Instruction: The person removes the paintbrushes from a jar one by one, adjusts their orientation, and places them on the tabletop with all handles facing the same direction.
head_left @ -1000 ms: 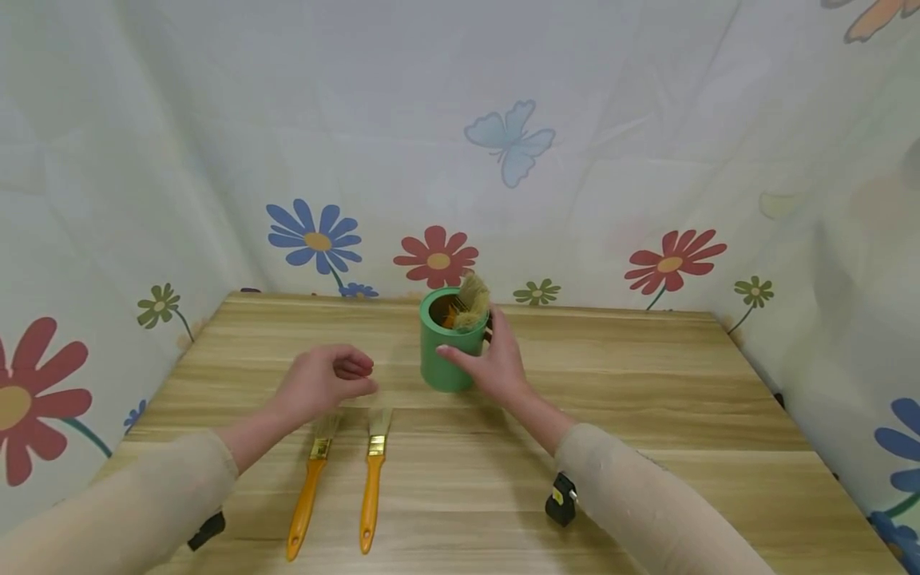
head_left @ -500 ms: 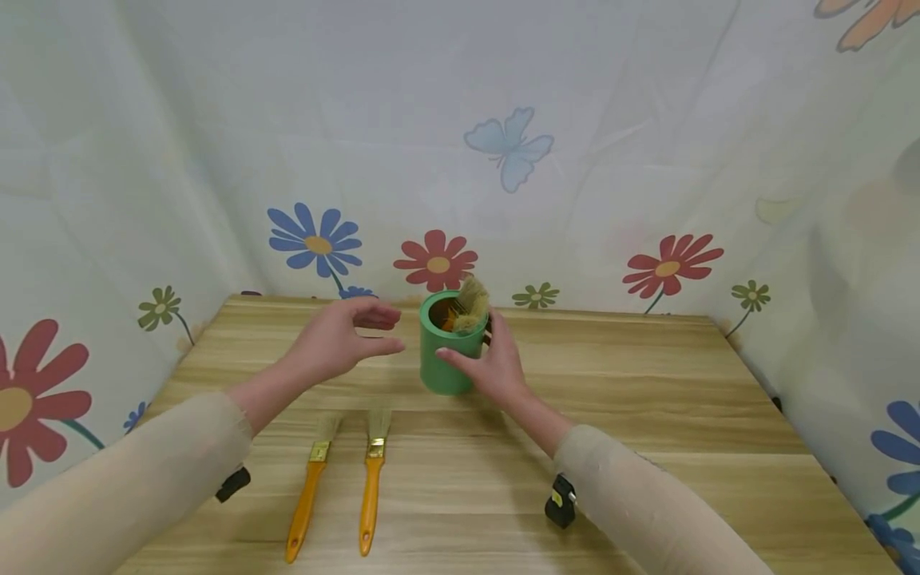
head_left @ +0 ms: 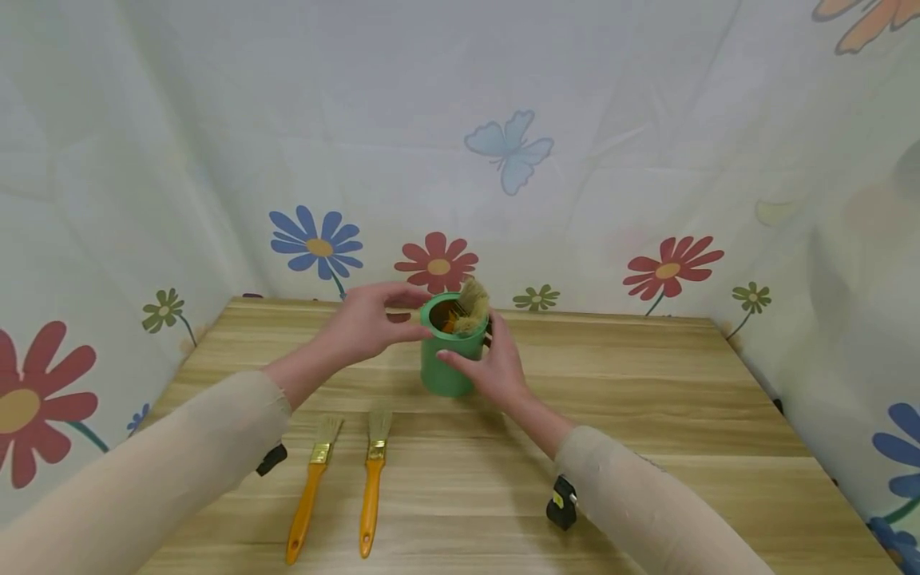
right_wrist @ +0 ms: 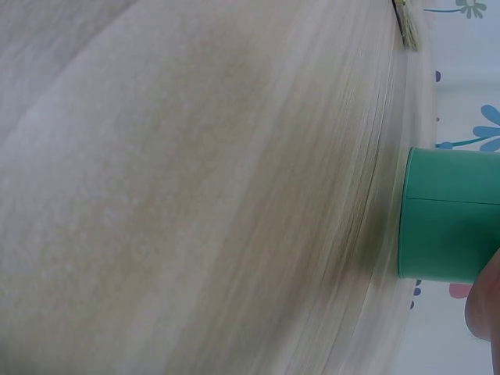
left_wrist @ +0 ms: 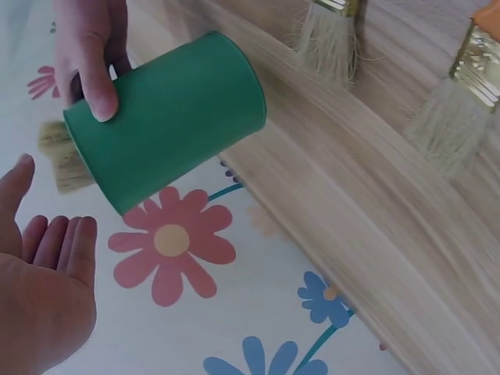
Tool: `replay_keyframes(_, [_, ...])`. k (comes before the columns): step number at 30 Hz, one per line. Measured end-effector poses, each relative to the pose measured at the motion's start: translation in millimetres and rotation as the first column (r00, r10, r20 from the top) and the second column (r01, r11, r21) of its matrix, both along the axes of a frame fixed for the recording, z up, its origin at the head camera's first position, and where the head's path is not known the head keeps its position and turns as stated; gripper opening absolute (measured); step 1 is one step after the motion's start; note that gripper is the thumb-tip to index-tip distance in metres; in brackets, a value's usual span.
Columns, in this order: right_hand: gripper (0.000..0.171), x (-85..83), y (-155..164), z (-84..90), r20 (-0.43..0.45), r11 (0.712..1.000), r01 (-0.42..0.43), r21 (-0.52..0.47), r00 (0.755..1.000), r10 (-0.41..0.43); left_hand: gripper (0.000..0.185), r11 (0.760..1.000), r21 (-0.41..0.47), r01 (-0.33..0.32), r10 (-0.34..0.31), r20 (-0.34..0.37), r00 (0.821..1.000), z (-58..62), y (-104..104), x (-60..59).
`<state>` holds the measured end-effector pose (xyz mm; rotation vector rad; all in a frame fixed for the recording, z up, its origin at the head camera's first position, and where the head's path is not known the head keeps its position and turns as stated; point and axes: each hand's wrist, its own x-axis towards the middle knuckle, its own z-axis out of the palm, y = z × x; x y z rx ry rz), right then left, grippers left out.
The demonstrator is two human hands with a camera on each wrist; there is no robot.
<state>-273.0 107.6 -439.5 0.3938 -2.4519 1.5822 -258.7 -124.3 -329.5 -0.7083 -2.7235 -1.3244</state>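
Observation:
My right hand [head_left: 499,363] grips the side of a green can [head_left: 444,369], its thumb pressed across the front wall. Bristle ends of paint brushes [head_left: 474,299] stick up over the can's right rim, with orange showing inside. At the left rim is my left hand [head_left: 366,323], thumb and fingers spread apart with nothing between them. The left wrist view shows that left hand [left_wrist: 47,305] beside the can's mouth, near the protruding bristles [left_wrist: 66,160]. Only the can's lower part [right_wrist: 445,215] and a thumb appear in the right wrist view.
Two paint brushes with orange handles, a left one [head_left: 307,503] and a right one [head_left: 370,499], lie on the wooden table [head_left: 611,399], bristles pointing away from me. A flower-printed cloth [head_left: 589,200] hangs behind the table and along its sides.
My left hand has moved up and right from above the lying brushes to the can's left rim, its fingers spreading wider. My right hand and the can have stayed put.

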Motion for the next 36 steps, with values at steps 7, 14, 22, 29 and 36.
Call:
replay_keyframes(7, [0.093, 1.0, 1, 1.5, 0.000, 1.000, -0.005, 0.001, 1.000, 0.005, 0.058, 0.997, -0.053, 0.054, -0.055, -0.023, 0.998, 1.3, 19, -6.3])
replay_keyframes(14, [0.094, 1.3, 2, 2.7, -0.008, 1.000, -0.011, 0.001, 1.000, 0.011, 0.057, 0.991, -0.107, 0.085, -0.088, -0.024, 0.996, -3.0, 30, -13.2])
replay_keyframes(22, [0.088, 0.8, 2, 2.0, -0.029, 1.000, -0.019, -0.004, 0.999, 0.019, 0.049, 0.980, -0.174, 0.095, -0.109, -0.070, 0.992, -5.9, 35, -18.8])
replay_keyframes(29, [0.088, -1.0, 1, -0.9, -0.038, 1.000, -0.020, 0.000, 0.999, 0.020, 0.039, 0.979, -0.165, 0.116, -0.128, -0.063, 0.990, -9.9, 37, -27.2])
replay_keyframes(36, [0.087, -2.4, 1, -1.9, -0.040, 1.000, -0.018, -0.002, 0.999, 0.018, 0.031, 0.977, -0.164, 0.136, -0.146, -0.050, 0.988, -9.3, 43, -33.2])
